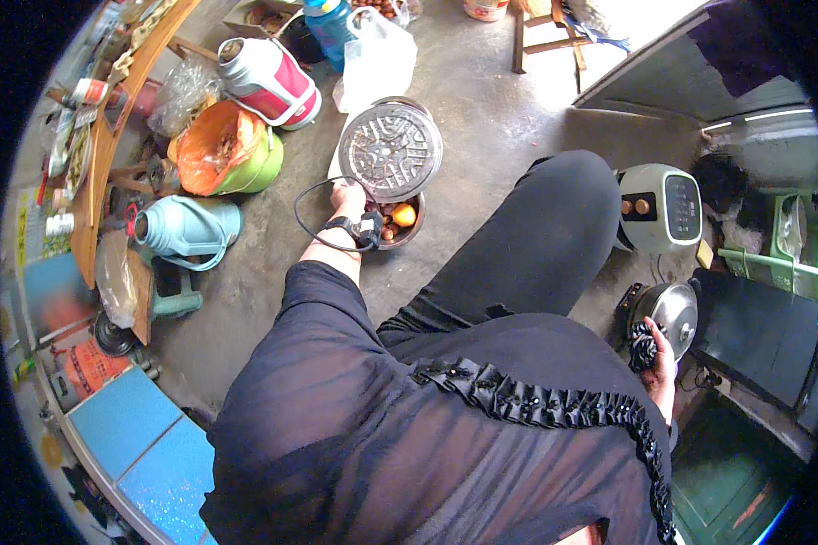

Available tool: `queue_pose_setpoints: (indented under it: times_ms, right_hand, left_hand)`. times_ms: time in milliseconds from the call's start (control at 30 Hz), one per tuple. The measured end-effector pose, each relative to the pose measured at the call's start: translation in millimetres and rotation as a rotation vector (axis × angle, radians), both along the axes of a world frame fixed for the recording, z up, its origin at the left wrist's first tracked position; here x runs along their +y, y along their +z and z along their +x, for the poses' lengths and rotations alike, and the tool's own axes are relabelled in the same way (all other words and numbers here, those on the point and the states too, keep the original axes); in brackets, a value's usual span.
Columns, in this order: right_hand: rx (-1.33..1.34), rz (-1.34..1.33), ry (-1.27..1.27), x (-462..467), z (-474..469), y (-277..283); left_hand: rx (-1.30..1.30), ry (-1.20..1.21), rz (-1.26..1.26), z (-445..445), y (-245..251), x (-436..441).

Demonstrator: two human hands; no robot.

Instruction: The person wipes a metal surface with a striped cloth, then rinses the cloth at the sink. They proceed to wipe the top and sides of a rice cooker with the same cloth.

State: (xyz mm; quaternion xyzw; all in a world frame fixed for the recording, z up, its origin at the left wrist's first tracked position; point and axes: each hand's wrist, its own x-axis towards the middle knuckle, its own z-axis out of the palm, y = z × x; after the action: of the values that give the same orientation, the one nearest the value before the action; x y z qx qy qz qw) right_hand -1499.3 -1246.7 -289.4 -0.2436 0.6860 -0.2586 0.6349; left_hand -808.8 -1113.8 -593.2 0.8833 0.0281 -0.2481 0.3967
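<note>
My left hand (349, 196) reaches forward to the near left edge of a round metal disc (390, 151) with a raised pattern. Its fingers are partly hidden there, so I cannot tell how it grips. On that wrist sit a dark band and a small black device with a looped cable (300, 216). Just below the disc, a metal bowl (419, 228) on the floor holds an orange-yellow fruit (403, 214) and several brown round items. Far to the right, my right hand (660, 364) is closed around a black bunched item (643, 347), beside a pan with a metal lid (678, 317).
To the left stand a pink-and-white vacuum flask (290, 85), a green bucket with an orange liner (262, 160) and a light-blue flask (187, 228). A white plastic bag (380, 65) lies ahead. On the right are a pale green appliance (658, 201) and a dark panel (756, 334).
</note>
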Motion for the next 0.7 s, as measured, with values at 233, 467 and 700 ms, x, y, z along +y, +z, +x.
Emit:
queue_pose_setpoints:
  times_ms: [233, 467, 700]
  right_hand:
    - [-0.119, -0.029, 0.049, -6.4, 12.3, -1.0]
    - [-0.136, -0.095, 0.136, -10.1, 36.3, 4.1]
    - [-0.104, -0.246, 0.295, -25.3, 62.2, 31.0]
  left_hand:
    - [-0.458, -0.284, 0.05, 13.6, 82.1, 27.2]
    - [-0.812, -0.819, -0.017, 40.4, 200.9, 34.8]
    - [-1.692, -1.514, -0.234, -29.1, 375.8, -45.9]
